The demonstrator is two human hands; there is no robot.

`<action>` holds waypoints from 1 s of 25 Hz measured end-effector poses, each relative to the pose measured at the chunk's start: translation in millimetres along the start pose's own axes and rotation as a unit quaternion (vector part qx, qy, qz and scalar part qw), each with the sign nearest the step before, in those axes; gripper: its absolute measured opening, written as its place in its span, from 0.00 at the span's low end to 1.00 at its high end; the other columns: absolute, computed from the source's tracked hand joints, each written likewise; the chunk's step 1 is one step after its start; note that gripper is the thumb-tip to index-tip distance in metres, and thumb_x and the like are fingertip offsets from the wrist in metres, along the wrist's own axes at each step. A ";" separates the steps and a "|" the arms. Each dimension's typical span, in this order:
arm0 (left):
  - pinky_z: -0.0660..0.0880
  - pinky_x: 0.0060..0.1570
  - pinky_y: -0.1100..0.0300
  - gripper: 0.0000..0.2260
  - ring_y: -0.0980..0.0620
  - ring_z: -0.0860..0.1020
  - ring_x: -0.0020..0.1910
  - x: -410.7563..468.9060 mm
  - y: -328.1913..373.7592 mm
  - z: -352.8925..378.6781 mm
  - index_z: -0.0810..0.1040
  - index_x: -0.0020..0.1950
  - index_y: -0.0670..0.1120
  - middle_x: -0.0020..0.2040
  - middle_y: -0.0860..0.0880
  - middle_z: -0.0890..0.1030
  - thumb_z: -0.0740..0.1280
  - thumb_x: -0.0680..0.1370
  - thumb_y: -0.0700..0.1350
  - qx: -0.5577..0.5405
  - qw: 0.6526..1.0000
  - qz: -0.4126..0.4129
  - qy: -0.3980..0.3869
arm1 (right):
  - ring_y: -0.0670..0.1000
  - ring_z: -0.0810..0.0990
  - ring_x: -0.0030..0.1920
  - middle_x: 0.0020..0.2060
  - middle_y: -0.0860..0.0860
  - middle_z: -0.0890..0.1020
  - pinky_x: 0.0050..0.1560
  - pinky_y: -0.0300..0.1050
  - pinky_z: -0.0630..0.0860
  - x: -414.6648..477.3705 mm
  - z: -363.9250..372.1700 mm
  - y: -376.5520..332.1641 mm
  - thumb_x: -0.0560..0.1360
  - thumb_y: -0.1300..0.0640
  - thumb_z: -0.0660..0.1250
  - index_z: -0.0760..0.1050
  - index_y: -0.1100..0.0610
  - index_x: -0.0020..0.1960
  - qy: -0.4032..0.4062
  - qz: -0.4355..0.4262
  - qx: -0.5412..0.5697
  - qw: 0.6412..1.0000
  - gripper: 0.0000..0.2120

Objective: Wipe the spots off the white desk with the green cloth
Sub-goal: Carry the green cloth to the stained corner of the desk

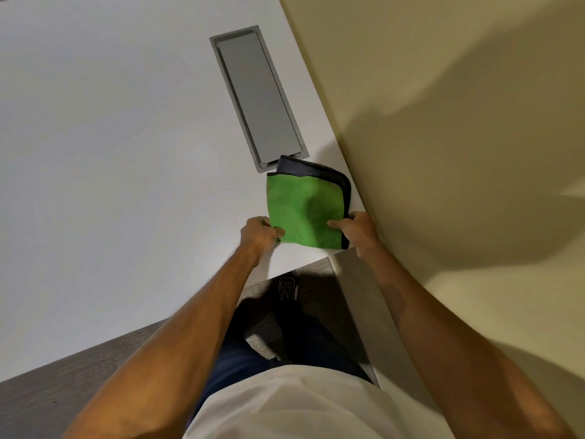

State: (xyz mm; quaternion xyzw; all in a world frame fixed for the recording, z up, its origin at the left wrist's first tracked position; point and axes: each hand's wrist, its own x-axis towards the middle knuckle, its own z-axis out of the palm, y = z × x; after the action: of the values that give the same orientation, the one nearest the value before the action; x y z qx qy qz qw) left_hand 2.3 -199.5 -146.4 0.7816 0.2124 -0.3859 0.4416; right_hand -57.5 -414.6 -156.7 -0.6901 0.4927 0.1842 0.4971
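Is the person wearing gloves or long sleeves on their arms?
No. The left hand and right hand are bare, without gloves, rings or a watch. Both forearms are uncovered up to the picture's edge. No sleeves show, only a white shirt below.

desk (95,153) cut by left edge, cloth's (300,210) near corners hidden under hands

Both our forearms are bare, reaching forward toward twelve o'clock and converging. Our left hand (259,231) is knuckles up, fingers curled closed — pinching the near left corner of the green cloth (304,210). Our right hand (359,229), at three o'clock of the left, grips the near right corner — thumb on top.
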 end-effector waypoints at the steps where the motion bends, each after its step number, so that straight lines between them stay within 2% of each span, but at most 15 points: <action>1: 0.76 0.31 0.69 0.09 0.54 0.80 0.37 -0.1 0.9 -2.7 0.78 0.41 0.47 0.50 0.43 0.85 0.76 0.73 0.36 0.009 1.000 -0.003 -0.004 | 0.62 0.83 0.59 0.59 0.62 0.84 0.62 0.58 0.82 -0.1 -0.3 -1.8 0.70 0.61 0.79 0.78 0.65 0.59 -0.015 0.012 0.039 0.999 0.21; 2: 0.80 0.35 0.65 0.10 0.51 0.81 0.39 -1.1 2.3 -6.0 0.77 0.42 0.47 0.49 0.44 0.84 0.75 0.73 0.35 0.018 1.000 -0.007 -0.013 | 0.63 0.83 0.60 0.60 0.62 0.83 0.60 0.58 0.82 -0.1 -0.3 -4.2 0.69 0.63 0.79 0.76 0.65 0.61 -0.033 0.024 0.093 0.995 0.23; 4: 0.81 0.46 0.54 0.14 0.45 0.80 0.44 -3.9 4.5 -14.6 0.75 0.52 0.44 0.50 0.42 0.81 0.75 0.72 0.33 0.023 0.999 -0.007 -0.041 | 0.65 0.82 0.62 0.62 0.62 0.82 0.58 0.58 0.82 -0.4 0.2 -9.9 0.70 0.64 0.78 0.73 0.65 0.67 -0.059 0.038 0.201 0.977 0.27; 6: 0.77 0.43 0.53 0.28 0.44 0.78 0.44 -7.0 4.9 -24.0 0.67 0.67 0.45 0.51 0.40 0.80 0.74 0.71 0.31 0.012 0.997 0.013 -0.070 | 0.63 0.81 0.62 0.65 0.58 0.78 0.59 0.58 0.80 0.1 0.1 -14.3 0.74 0.64 0.75 0.68 0.57 0.74 -0.073 0.024 0.244 0.967 0.32; 8: 0.79 0.42 0.52 0.38 0.42 0.79 0.46 -12.4 5.6 -31.0 0.60 0.74 0.50 0.54 0.39 0.80 0.73 0.71 0.29 0.011 0.995 0.048 -0.091 | 0.61 0.80 0.63 0.68 0.56 0.76 0.62 0.59 0.80 1.6 0.9 -18.5 0.77 0.66 0.71 0.68 0.49 0.76 -0.106 -0.007 0.235 0.966 0.30; 10: 0.81 0.48 0.46 0.38 0.41 0.80 0.51 -17.3 5.0 -36.0 0.62 0.76 0.52 0.58 0.40 0.78 0.71 0.71 0.28 0.013 0.993 0.074 -0.092 | 0.60 0.82 0.59 0.71 0.58 0.77 0.59 0.56 0.81 2.4 2.3 -22.6 0.78 0.69 0.67 0.73 0.51 0.73 -0.145 -0.012 0.212 0.966 0.26; 11: 0.82 0.48 0.47 0.36 0.42 0.79 0.51 -20.0 4.7 -37.9 0.65 0.75 0.50 0.60 0.41 0.77 0.71 0.72 0.28 0.014 0.993 0.082 -0.088 | 0.58 0.82 0.54 0.70 0.60 0.78 0.55 0.53 0.81 1.7 2.7 -25.3 0.79 0.70 0.65 0.75 0.53 0.72 -0.161 -0.001 0.197 0.967 0.24; 13: 0.80 0.42 0.55 0.30 0.44 0.79 0.51 -23.9 3.6 -42.3 0.72 0.73 0.46 0.66 0.42 0.76 0.70 0.73 0.27 -0.002 0.993 0.080 -0.086 | 0.55 0.81 0.49 0.70 0.62 0.78 0.48 0.48 0.80 -1.5 3.8 -32.2 0.81 0.67 0.64 0.73 0.55 0.72 -0.184 0.027 0.153 0.971 0.21; 14: 0.78 0.38 0.60 0.29 0.46 0.79 0.49 -26.7 3.8 -45.1 0.73 0.72 0.45 0.68 0.43 0.76 0.70 0.73 0.27 -0.014 0.993 0.076 -0.090 | 0.54 0.81 0.49 0.70 0.61 0.77 0.47 0.47 0.78 -3.2 4.2 -36.1 0.82 0.65 0.65 0.72 0.55 0.74 -0.193 0.039 0.124 0.972 0.21; 16: 0.75 0.30 0.69 0.28 0.51 0.78 0.44 -31.4 5.8 -52.4 0.74 0.72 0.44 0.66 0.45 0.77 0.70 0.74 0.28 -0.029 0.993 0.072 -0.089 | 0.56 0.79 0.53 0.67 0.58 0.78 0.47 0.49 0.76 -7.1 4.3 -45.1 0.83 0.58 0.66 0.68 0.52 0.75 -0.215 0.059 0.059 0.973 0.22; 18: 0.72 0.26 0.71 0.27 0.54 0.75 0.40 -32.2 7.0 -58.2 0.74 0.72 0.44 0.61 0.46 0.78 0.70 0.75 0.29 -0.037 0.993 0.069 -0.086 | 0.57 0.78 0.54 0.60 0.53 0.79 0.46 0.50 0.75 -10.3 3.4 -52.3 0.82 0.55 0.67 0.67 0.47 0.75 -0.226 0.074 0.023 0.971 0.23; 20: 0.71 0.31 0.66 0.27 0.52 0.74 0.41 -32.1 7.3 -62.9 0.75 0.72 0.45 0.60 0.45 0.77 0.70 0.75 0.30 -0.039 0.993 0.064 -0.090 | 0.59 0.78 0.57 0.64 0.54 0.78 0.49 0.54 0.77 -7.7 4.9 -53.0 0.81 0.57 0.68 0.65 0.46 0.77 -0.222 0.066 0.059 0.971 0.26; 22: 0.70 0.34 0.64 0.27 0.50 0.75 0.46 -31.7 4.8 -68.6 0.75 0.72 0.47 0.63 0.45 0.77 0.71 0.74 0.30 -0.034 0.992 0.065 -0.104 | 0.60 0.79 0.62 0.71 0.57 0.76 0.57 0.59 0.79 -5.7 9.3 -49.6 0.80 0.64 0.68 0.61 0.48 0.79 -0.201 0.044 0.131 0.970 0.32; 24: 0.72 0.35 0.67 0.29 0.51 0.77 0.50 -31.5 1.1 -74.2 0.75 0.72 0.49 0.67 0.47 0.76 0.71 0.74 0.30 -0.026 0.990 0.074 -0.117 | 0.62 0.78 0.67 0.73 0.60 0.75 0.63 0.61 0.78 -6.0 14.4 -47.0 0.79 0.67 0.68 0.60 0.50 0.80 -0.183 0.028 0.172 0.968 0.34; 25: 0.74 0.37 0.69 0.29 0.53 0.77 0.51 -31.7 -1.2 -76.5 0.75 0.72 0.50 0.68 0.48 0.75 0.71 0.73 0.30 -0.019 0.989 0.080 -0.120 | 0.63 0.78 0.67 0.72 0.60 0.75 0.63 0.61 0.78 -6.8 16.5 -46.7 0.79 0.67 0.68 0.61 0.50 0.80 -0.183 0.026 0.182 0.966 0.34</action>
State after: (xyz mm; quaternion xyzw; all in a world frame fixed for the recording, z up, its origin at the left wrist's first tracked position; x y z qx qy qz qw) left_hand 13.9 -133.3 -98.2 0.7357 0.1013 -0.4363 0.5081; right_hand -16.4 -395.9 -135.3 -0.5295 0.4362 0.2270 0.6913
